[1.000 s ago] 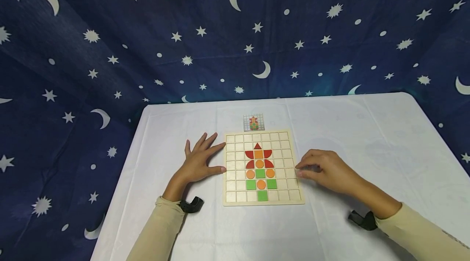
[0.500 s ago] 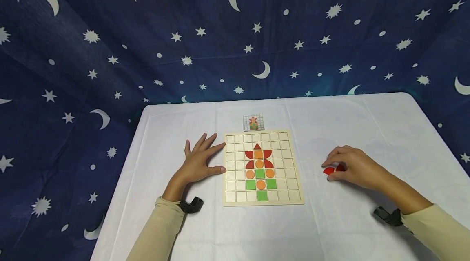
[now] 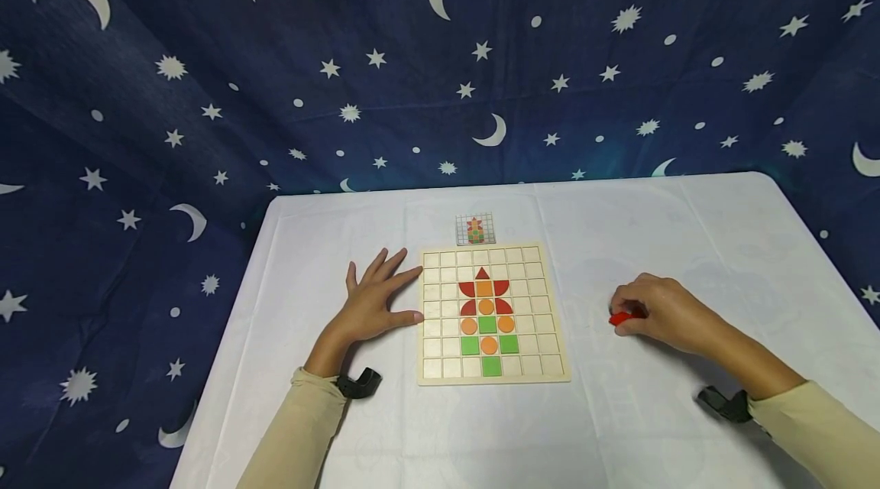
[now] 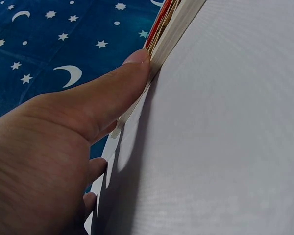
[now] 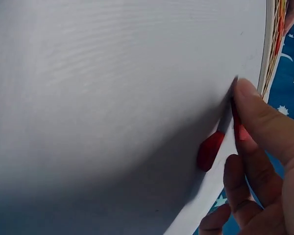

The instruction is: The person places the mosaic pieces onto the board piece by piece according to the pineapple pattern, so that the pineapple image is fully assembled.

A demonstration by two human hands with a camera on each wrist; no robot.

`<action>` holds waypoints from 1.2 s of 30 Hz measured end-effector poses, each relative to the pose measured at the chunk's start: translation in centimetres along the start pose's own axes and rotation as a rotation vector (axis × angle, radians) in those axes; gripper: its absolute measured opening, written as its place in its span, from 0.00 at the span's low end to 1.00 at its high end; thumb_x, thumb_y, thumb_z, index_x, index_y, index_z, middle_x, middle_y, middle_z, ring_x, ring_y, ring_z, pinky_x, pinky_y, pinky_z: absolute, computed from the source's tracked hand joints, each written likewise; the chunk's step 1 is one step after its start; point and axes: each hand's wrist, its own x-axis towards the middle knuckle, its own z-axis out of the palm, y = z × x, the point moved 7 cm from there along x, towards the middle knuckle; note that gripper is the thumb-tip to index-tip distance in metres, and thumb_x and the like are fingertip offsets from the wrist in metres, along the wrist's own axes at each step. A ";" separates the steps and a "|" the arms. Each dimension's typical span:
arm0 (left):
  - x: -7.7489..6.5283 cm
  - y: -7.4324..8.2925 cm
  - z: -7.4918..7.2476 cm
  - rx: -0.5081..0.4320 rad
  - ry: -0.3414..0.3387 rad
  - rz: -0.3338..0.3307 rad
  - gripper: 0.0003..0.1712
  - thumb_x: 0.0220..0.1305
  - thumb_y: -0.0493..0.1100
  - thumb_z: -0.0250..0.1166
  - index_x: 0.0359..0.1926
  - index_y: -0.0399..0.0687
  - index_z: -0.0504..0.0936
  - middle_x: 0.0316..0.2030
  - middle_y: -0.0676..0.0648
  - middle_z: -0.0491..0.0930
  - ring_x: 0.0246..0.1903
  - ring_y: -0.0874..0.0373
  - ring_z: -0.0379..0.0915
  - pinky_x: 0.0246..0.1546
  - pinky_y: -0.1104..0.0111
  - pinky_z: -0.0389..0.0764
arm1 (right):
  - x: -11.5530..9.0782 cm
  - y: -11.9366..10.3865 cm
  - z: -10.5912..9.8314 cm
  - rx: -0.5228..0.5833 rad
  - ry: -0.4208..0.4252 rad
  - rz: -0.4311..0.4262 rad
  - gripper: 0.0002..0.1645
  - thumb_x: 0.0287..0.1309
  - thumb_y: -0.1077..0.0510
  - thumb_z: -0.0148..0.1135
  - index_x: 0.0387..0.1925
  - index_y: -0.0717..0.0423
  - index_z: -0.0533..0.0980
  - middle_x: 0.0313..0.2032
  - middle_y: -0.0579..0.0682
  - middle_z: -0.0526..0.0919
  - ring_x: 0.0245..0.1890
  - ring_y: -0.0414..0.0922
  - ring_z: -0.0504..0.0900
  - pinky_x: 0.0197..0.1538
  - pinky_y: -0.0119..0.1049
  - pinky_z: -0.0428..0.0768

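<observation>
In the head view a square wooden grid board (image 3: pixel 440 370) lies on the table, with red, orange and green flat shapes set in its cells. My left hand (image 3: pixel 374 307) spreads its fingers at the board's left side, thumb and index fingertips on the edge. The left wrist view shows that thumb (image 4: pixel 122 85) against the board's rim (image 4: pixel 174 36). Right of the board, my right hand (image 3: pixel 663 313) pinches a flat red piece (image 5: pixel 236 117) between thumb and fingers. A second red piece (image 5: pixel 210 152) lies on the cloth beside those fingers.
A small pattern card (image 3: pixel 475 229) with a similar coloured figure lies just behind the board. White cloth (image 3: pixel 495 435) covers the table. Behind it hangs a dark blue curtain (image 3: pixel 385 15) with moons and stars.
My right hand has moved right, away from the board's right edge, to the red pieces on the cloth, and its fingers have closed on one. The left hand has stayed still.
</observation>
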 end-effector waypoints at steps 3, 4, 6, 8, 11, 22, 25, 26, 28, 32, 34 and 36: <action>0.0 0.0 0.0 0.002 -0.001 0.000 0.49 0.53 0.69 0.73 0.74 0.62 0.71 0.81 0.48 0.53 0.82 0.41 0.36 0.69 0.29 0.24 | 0.1 -0.7 -0.1 0.052 0.021 -0.033 0.18 0.43 0.57 0.84 0.35 0.36 0.84 0.29 0.31 0.77 0.30 0.32 0.72 0.33 0.28 0.74; 0.0 0.0 0.0 0.003 0.000 0.001 0.48 0.54 0.69 0.73 0.74 0.62 0.71 0.81 0.48 0.53 0.82 0.41 0.36 0.69 0.28 0.24 | 0.1 -1.0 -0.1 0.077 0.030 -0.052 0.18 0.44 0.58 0.83 0.35 0.36 0.85 0.29 0.30 0.78 0.29 0.31 0.71 0.32 0.27 0.73; 0.0 -0.1 0.0 0.006 -0.002 0.000 0.48 0.54 0.69 0.73 0.74 0.62 0.71 0.81 0.49 0.52 0.82 0.41 0.36 0.69 0.29 0.24 | 0.2 -1.7 -0.1 0.128 0.040 -0.087 0.17 0.47 0.60 0.81 0.37 0.38 0.86 0.29 0.28 0.79 0.28 0.28 0.71 0.31 0.27 0.73; 0.0 -0.1 0.0 0.008 -0.002 -0.001 0.48 0.54 0.69 0.73 0.74 0.62 0.70 0.81 0.49 0.52 0.82 0.42 0.36 0.69 0.29 0.24 | 0.4 -2.4 0.0 0.176 0.041 -0.101 0.16 0.48 0.61 0.80 0.34 0.37 0.85 0.27 0.28 0.79 0.25 0.28 0.71 0.29 0.26 0.73; 0.0 -0.1 0.0 0.011 -0.003 -0.002 0.48 0.54 0.69 0.73 0.74 0.62 0.71 0.81 0.49 0.52 0.82 0.42 0.36 0.69 0.29 0.24 | 0.8 -3.4 0.4 0.238 0.025 -0.090 0.17 0.50 0.61 0.79 0.30 0.34 0.81 0.24 0.29 0.79 0.23 0.29 0.73 0.28 0.27 0.73; 0.1 -0.1 0.1 0.003 -0.005 -0.005 0.49 0.53 0.69 0.73 0.74 0.63 0.71 0.81 0.49 0.52 0.82 0.42 0.36 0.69 0.28 0.24 | 2.2 -7.4 4.1 0.485 -0.140 -0.007 0.13 0.56 0.63 0.74 0.35 0.40 0.83 0.26 0.36 0.82 0.28 0.34 0.78 0.32 0.27 0.77; 0.1 -0.2 0.2 0.003 -0.007 -0.007 0.49 0.53 0.69 0.73 0.74 0.63 0.70 0.81 0.49 0.52 0.82 0.43 0.36 0.69 0.29 0.23 | 2.3 -8.6 5.1 0.519 -0.168 -0.025 0.13 0.57 0.66 0.71 0.38 0.43 0.85 0.29 0.37 0.84 0.29 0.33 0.79 0.34 0.27 0.79; 0.1 -0.2 0.2 0.003 -0.008 -0.007 0.49 0.53 0.69 0.73 0.74 0.63 0.70 0.81 0.50 0.52 0.82 0.43 0.35 0.69 0.29 0.23 | 2.3 -8.9 5.3 0.529 -0.171 -0.034 0.13 0.57 0.66 0.71 0.38 0.43 0.85 0.30 0.37 0.85 0.29 0.33 0.79 0.34 0.27 0.79; 0.1 -0.2 0.2 0.001 -0.009 -0.007 0.49 0.53 0.69 0.73 0.74 0.64 0.70 0.81 0.50 0.52 0.82 0.43 0.35 0.69 0.29 0.23 | 2.5 -9.6 5.7 0.544 -0.164 -0.055 0.12 0.57 0.65 0.73 0.37 0.43 0.86 0.31 0.37 0.87 0.28 0.32 0.79 0.32 0.27 0.78; 0.1 -0.2 0.1 0.001 -0.009 -0.008 0.49 0.54 0.69 0.73 0.74 0.63 0.70 0.81 0.49 0.52 0.82 0.43 0.35 0.69 0.29 0.23 | 2.8 -10.8 6.0 0.535 -0.128 -0.114 0.11 0.55 0.64 0.75 0.35 0.42 0.88 0.33 0.38 0.87 0.28 0.31 0.76 0.31 0.27 0.77; 0.1 -0.2 0.1 0.000 -0.008 -0.007 0.49 0.54 0.69 0.73 0.74 0.63 0.70 0.81 0.49 0.52 0.82 0.43 0.36 0.69 0.29 0.23 | 3.0 -11.2 6.1 0.519 -0.116 -0.128 0.11 0.54 0.63 0.75 0.34 0.42 0.89 0.33 0.37 0.87 0.29 0.31 0.77 0.32 0.27 0.77; 0.1 -0.2 0.1 -0.002 -0.009 -0.008 0.49 0.54 0.69 0.73 0.74 0.63 0.70 0.81 0.49 0.52 0.82 0.43 0.35 0.69 0.29 0.23 | 3.2 -11.5 6.3 0.508 -0.111 -0.123 0.11 0.54 0.63 0.76 0.34 0.41 0.89 0.33 0.36 0.87 0.30 0.30 0.77 0.33 0.27 0.78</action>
